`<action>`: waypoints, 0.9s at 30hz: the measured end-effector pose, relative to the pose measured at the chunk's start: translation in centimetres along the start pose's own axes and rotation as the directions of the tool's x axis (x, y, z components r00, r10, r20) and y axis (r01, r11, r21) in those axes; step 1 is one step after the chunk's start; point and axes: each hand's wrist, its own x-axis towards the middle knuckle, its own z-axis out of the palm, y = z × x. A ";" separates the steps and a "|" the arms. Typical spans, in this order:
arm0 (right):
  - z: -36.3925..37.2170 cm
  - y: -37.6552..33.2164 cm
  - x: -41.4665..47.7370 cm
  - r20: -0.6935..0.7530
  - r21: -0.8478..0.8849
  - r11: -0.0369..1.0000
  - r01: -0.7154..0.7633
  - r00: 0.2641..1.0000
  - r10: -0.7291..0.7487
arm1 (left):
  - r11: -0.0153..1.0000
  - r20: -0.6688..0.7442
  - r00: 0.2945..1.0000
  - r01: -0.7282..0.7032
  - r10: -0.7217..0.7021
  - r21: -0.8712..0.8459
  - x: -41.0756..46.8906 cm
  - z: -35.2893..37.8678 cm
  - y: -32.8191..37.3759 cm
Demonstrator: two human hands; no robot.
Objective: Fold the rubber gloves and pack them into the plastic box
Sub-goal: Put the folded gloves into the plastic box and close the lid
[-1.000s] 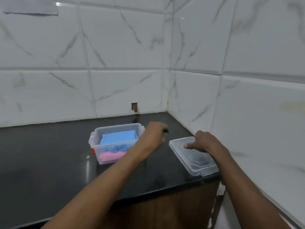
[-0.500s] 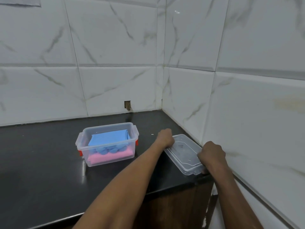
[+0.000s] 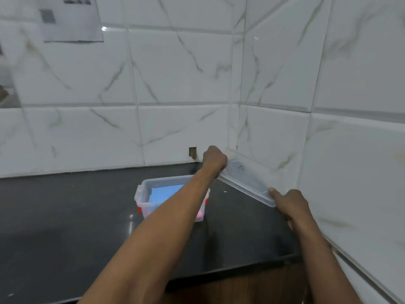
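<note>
A clear plastic box [image 3: 146, 195] with red side clips stands on the black counter, partly hidden behind my left forearm. Inside it lies a folded blue rubber glove [image 3: 163, 192] on top of a pink one [image 3: 199, 213]. The clear lid [image 3: 247, 182] is lifted off the counter and tilted, to the right of the box near the wall corner. My left hand [image 3: 214, 160] grips the lid's far end. My right hand [image 3: 289, 204] grips its near end, thumb on top.
The black counter [image 3: 65, 216] runs left from the tiled corner; its front edge drops to a wooden cabinet face [image 3: 241, 288]. White marble-look tiles close off the back and right. A small hole [image 3: 192, 152] sits in the back wall; a paper sheet [image 3: 70, 18] hangs upper left.
Both hands closed on the lid and raised it off the counter, tilting it up near the corner. The camera view has shifted, so the box sits lower and more central.
</note>
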 end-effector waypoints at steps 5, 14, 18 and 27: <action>3.4 -9.0 0.6 0.014 0.250 0.942 0.222 0.972 -0.233 | 0.998 -0.204 0.979 -0.001 -0.010 -0.057 1.2 -9.9 -0.4; 12.8 -13.3 -2.8 0.319 -0.204 0.873 0.442 0.873 -0.368 | 0.937 -0.332 0.934 0.227 -0.132 0.266 -1.5 -18.8 -8.6; 15.1 -12.3 -3.9 0.299 -0.275 0.857 0.435 0.886 -0.354 | 0.892 -0.329 0.933 0.268 -0.147 0.363 -2.6 -17.9 -12.0; 15.3 -10.8 -3.7 0.251 -0.392 0.817 0.423 0.903 -0.348 | 0.871 -0.350 0.929 0.270 -0.124 0.409 -3.1 -15.2 -13.7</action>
